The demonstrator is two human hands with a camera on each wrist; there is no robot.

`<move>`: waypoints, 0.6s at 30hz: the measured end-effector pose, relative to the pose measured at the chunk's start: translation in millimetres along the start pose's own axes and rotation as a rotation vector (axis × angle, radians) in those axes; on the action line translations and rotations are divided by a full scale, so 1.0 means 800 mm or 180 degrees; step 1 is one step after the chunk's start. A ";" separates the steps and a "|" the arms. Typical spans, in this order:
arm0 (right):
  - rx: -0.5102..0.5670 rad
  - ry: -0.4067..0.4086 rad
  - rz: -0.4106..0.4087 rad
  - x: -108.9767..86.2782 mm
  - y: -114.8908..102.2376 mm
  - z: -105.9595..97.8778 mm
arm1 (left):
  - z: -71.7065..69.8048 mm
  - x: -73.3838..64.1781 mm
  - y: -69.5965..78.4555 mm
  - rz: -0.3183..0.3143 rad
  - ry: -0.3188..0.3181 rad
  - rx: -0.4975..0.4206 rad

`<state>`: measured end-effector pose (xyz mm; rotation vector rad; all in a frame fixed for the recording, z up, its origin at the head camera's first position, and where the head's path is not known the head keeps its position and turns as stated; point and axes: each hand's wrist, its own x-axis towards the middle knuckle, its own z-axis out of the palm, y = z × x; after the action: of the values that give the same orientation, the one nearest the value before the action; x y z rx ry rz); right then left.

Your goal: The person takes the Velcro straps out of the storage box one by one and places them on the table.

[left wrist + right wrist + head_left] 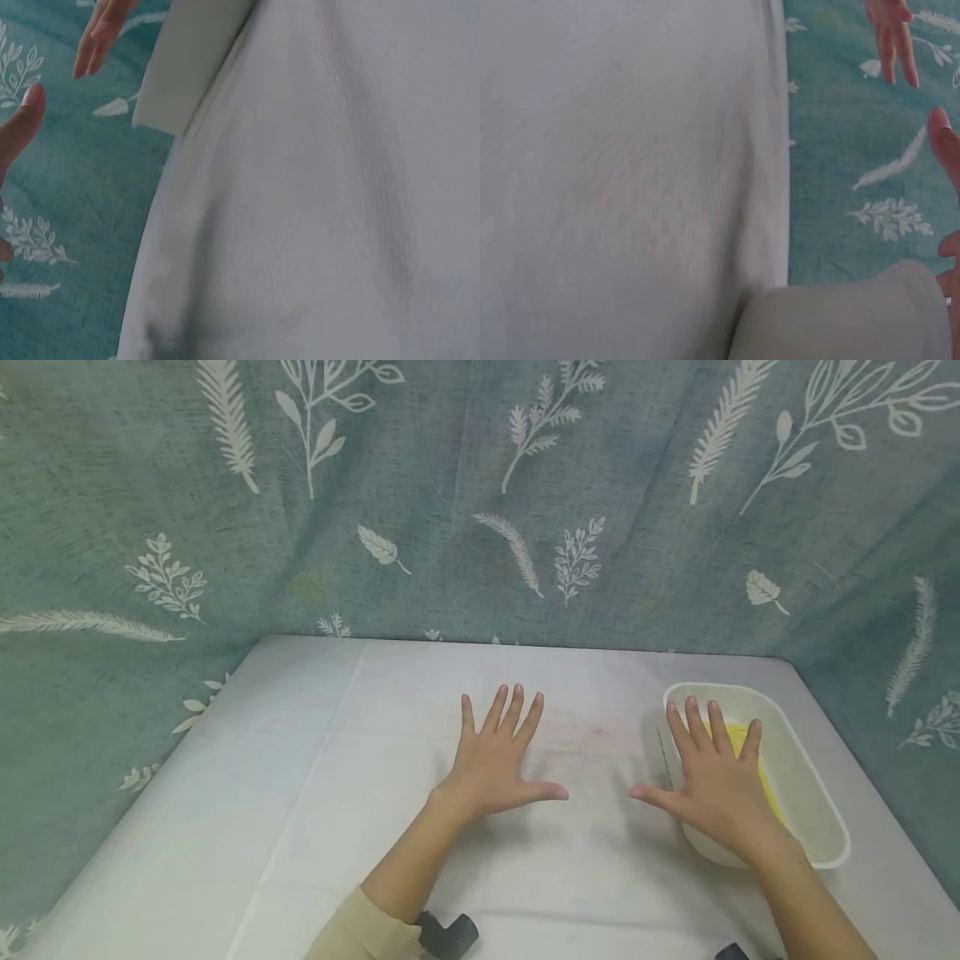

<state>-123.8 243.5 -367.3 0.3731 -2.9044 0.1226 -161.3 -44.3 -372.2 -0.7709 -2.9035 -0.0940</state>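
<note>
Beige sleeve (366, 927) lies nearest, left of the white tub (814, 797) with a yellow item (771, 797) inside. Left grip (487, 770), left of the tub, and right grip (715, 785), above it, are spread wide and empty; best hold both steady, clear of the tub's rim.

Yellow item (770, 793) — partly behind right hand (716, 781)

The right hand (716, 781) is hovering over a white tub (813, 810) holding something yellow (772, 795); the left hand (491, 768) is hovering left of the tub.

A leaf-print curtain (450, 502) hangs behind a white table (360, 777).
</note>
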 end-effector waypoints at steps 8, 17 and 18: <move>0.0003 0.0073 0.0086 -0.013 0.022 -0.007 | -0.001 0.011 0.021 0.0077 -0.0046 0.0003; -0.0121 -0.0026 0.0185 -0.026 0.046 -0.018 | -0.013 0.027 0.041 0.0224 0.0032 0.0102; -0.0129 -0.0035 0.0202 -0.028 0.048 -0.019 | -0.014 0.029 0.043 0.0229 0.0013 0.0066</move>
<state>-109.9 287.3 -359.6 0.2757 -2.9255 0.0717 -162.7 -4.2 -356.8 -0.8695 -2.8645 -0.0578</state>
